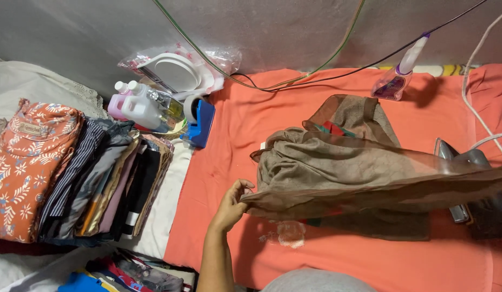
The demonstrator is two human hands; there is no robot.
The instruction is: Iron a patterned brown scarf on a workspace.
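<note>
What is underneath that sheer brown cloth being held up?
Under the sheer brown cloth lies an orange cover with a small clear plastic piece; an iron shows through it. Its red-green inner folds stay mostly hidden.

sheer brown fabric [337, 173], matt orange cloth [294, 108], glossy plastic bottles [140, 108]

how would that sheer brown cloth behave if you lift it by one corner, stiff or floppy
Probably very floppy: where the left hand pinches the sheer brown cloth, it sags and bunches in soft folds. Likely light for its size, since you can see through its stretched edge. It may slide easily and could snag on the iron beside it.
</note>
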